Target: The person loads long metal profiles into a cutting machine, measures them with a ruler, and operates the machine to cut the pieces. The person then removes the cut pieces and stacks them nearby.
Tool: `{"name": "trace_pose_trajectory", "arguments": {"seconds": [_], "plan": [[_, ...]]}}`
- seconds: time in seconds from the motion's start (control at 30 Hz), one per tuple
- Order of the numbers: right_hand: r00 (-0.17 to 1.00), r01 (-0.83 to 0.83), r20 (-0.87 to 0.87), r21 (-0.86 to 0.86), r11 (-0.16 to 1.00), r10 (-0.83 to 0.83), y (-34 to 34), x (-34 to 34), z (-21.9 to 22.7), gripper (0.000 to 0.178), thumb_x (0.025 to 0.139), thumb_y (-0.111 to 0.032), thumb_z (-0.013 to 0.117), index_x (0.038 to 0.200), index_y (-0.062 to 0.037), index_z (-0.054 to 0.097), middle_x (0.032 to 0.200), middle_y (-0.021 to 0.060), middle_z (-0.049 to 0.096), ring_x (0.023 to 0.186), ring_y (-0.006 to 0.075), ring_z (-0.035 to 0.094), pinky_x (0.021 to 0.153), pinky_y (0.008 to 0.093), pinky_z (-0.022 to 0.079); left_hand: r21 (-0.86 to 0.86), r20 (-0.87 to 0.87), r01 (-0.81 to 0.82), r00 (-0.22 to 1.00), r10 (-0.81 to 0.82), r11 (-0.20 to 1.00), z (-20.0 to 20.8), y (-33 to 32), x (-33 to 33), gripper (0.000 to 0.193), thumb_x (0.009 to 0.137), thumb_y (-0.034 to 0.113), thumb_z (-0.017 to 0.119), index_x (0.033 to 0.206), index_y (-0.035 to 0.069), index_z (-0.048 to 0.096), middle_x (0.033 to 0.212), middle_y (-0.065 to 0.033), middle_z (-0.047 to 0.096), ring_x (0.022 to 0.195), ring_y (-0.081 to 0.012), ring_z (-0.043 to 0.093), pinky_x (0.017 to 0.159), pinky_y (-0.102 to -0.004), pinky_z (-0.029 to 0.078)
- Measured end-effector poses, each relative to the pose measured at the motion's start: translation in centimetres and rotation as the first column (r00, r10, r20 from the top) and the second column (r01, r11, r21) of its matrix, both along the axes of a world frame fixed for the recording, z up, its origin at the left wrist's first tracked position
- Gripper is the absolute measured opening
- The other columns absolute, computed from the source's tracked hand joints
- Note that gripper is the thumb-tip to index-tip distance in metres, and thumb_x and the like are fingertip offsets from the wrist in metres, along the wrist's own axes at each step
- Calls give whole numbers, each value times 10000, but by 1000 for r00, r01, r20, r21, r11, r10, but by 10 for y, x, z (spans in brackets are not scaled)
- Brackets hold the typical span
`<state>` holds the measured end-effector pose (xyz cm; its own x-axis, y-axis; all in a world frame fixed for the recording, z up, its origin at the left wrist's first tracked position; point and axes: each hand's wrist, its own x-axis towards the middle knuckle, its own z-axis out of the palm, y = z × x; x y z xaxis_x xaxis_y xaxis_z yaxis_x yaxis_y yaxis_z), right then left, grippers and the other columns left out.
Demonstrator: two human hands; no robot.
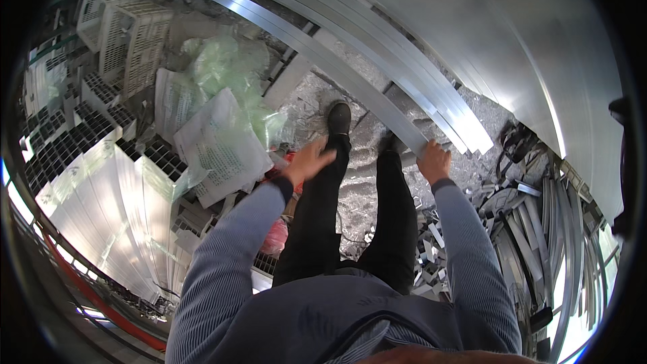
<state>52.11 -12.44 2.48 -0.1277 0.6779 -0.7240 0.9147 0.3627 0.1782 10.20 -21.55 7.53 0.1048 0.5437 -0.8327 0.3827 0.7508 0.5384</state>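
My right hand [435, 160] is closed round the near end of a long flat metal bar [323, 58], which runs off toward the far left. My left hand [311, 162] holds nothing, its fingers stretched and apart above my left leg. Beyond the gripped bar lie more long shiny metal bars [431, 98], side by side, with their near ends just past my right hand. The far end of the held bar reaches the top rim of the view.
White printed sacks [222, 148] and pale green plastic film [226, 71] lie left, by white plastic crates [131, 34] and stacked metal profiles [108, 209]. Large metal sheets [532, 20] fill the far right. Metal offcuts [431, 243] and long strips [539, 229] lie right of my legs.
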Motion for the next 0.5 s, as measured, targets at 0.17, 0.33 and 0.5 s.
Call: {"name": "trace_pose_trajectory", "arguments": {"seconds": [0.17, 0.33, 0.5], "plan": [[995, 95, 19, -133, 987, -94, 21, 0, -63, 625, 843, -349, 841, 1277, -14, 541, 1136, 171, 743, 1021, 335, 771, 997, 520, 539, 209, -445, 219, 889, -106, 953, 52, -92, 46, 429, 864, 294, 823, 1224, 82, 725, 1255, -124, 701, 1236, -394, 604, 1055, -498, 500], [988, 109, 115, -35, 993, -105, 25, 0, -112, 566, 898, -378, 798, 1258, -11, 560, 1141, 179, 745, 988, 318, 786, 877, 478, 601, 179, -499, 187, 864, -75, 966, 37, -99, 51, 258, 840, 210, 807, 1062, 91, 750, 1176, -89, 707, 1159, -365, 621, 973, -496, 515], [968, 244, 50, 48, 969, -246, 28, 0, -125, 408, 919, -314, 715, 1184, -36, 580, 1037, 174, 760, 938, 371, 781, 808, 510, 604, 254, -490, 153, 872, -9, 955, 30, -109, 54, 203, 844, 204, 792, 1011, 95, 755, 1116, -92, 718, 1078, -362, 651, 949, -479, 524]]}}
